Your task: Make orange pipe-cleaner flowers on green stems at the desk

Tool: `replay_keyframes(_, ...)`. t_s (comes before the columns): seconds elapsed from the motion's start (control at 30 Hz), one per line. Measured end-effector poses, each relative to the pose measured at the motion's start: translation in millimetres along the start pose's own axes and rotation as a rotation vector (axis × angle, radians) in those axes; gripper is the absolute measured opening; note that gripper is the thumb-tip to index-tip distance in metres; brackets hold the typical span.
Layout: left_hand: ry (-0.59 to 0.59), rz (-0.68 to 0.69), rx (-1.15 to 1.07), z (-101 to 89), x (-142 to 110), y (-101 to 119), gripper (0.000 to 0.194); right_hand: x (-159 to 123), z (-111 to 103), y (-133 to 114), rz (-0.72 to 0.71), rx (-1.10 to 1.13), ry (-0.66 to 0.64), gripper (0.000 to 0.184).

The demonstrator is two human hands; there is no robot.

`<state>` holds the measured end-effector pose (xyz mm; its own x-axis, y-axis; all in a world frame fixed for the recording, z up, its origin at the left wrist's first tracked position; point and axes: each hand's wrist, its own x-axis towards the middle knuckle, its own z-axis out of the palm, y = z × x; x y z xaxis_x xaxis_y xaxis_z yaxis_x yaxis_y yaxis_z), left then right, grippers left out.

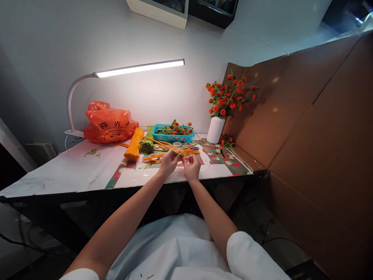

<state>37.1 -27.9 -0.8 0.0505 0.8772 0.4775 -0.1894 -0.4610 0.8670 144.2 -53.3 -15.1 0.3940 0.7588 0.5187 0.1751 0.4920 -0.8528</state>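
Above the front part of the table, my left hand [169, 162] and my right hand [192, 167] are close together with bent fingers. Between their fingertips is a small green chenille stem piece [182, 154] with a touch of orange; its exact shape is too small to make out. Both hands pinch it, the left from one side and the right from the other. Loose orange chenille stems [166, 145] lie on the table just behind them. A thick bundle of orange chenille stems [135, 146] and a green bundle [147, 144] lie to the left.
A blue basket [173, 137] holds orange flowers with green stems. Beside it stands a white ribbed vase [215, 130] of similar flowers. A roll of tape [177, 144] lies behind my hands. An orange plastic bag [110, 123] sits under the lamp [140, 68]. Cardboard [294, 105] walls the right side.
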Motion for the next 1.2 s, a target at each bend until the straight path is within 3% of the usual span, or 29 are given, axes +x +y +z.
replay_keyframes(0.07, 0.004, 0.123, 0.140, 1.5, -3.0, 2.8, 0.022, 10.0, 0.4, 3.6, 0.271, 0.232, -0.133, 0.035)
replay_keyframes(0.17, 0.003, 0.275, 0.301, 2.6, -6.5, 5.9, 0.012, 21.7, -2.6, 2.5, 0.570, 0.480, -0.413, 0.028)
replay_keyframes(0.2, 0.004, 0.304, 0.329, 2.5, -6.7, 5.9, 0.011, 22.7, -3.7, 0.7, 0.626, 0.513, -0.440, 0.025)
replay_keyframes(0.27, 0.008, 0.313, 0.330, 1.4, -5.3, 3.5, 0.013, 19.5, -6.0, -3.9, 0.641, 0.479, -0.339, 0.023)
replay_keyframes(0.33, 0.018, 0.271, 0.269, -0.6, -2.1, -1.6, 0.017, 11.9, -9.1, -8.9, 0.474, 0.309, -0.126, 0.022)
replay_keyframes(0.4, 0.048, 0.211, 0.186, -2.8, 1.7, -8.1, 0.024, 4.2, -13.6, -13.7, 0.145, 0.047, 0.011, 0.018)
replay_keyframes(0.47, 0.074, 0.143, 0.113, -4.3, 4.8, -14.3, 0.031, -0.3, -18.3, -17.6, -0.166, -0.218, -0.038, 0.013)
replay_keyframes(0.53, 0.082, 0.081, 0.068, -5.0, 6.4, -18.5, 0.036, -0.8, -21.6, -19.9, -0.364, -0.445, -0.134, 0.011)
replay_keyframes(0.67, 0.078, 0.022, 0.069, -5.7, 6.7, -20.4, 0.038, 4.0, -21.0, -19.5, -0.481, -0.730, -0.190, 0.014)
replay_keyframes(0.77, 0.100, 0.060, 0.184, -6.5, 5.7, -17.4, 0.033, 5.3, -14.5, -17.6, -0.447, -0.747, -0.210, 0.015)
replay_keyframes(0.87, 0.128, 0.191, 0.383, -5.1, 2.7, -11.0, 0.023, 5.3, -4.3, -16.6, -0.209, -0.531, -0.171, 0.014)
replay_keyframes(0.97, 0.116, 0.325, 0.488, -0.8, -2.7, -2.3, 0.011, 11.2, 1.4, -19.5, 0.267, -0.137, -0.181, 0.018)
replay_keyframes(1.03, 0.097, 0.396, 0.506, 2.2, -6.5, 2.9, 0.011, 19.3, -1.6, -24.7, 0.621, 0.130, -0.293, 0.020)
replay_keyframes(1.1, 0.076, 0.454, 0.517, 4.2, -9.3, 6.5, 0.011, 27.9, -8.8, -30.9, 0.898, 0.367, -0.487, 0.021)
replay_keyframes(1.2, 0.056, 0.471, 0.505, 4.0, -9.6, 7.2, 0.010, 33.4, -18.1, -36.2, 1.029, 0.544, -0.664, 0.020)
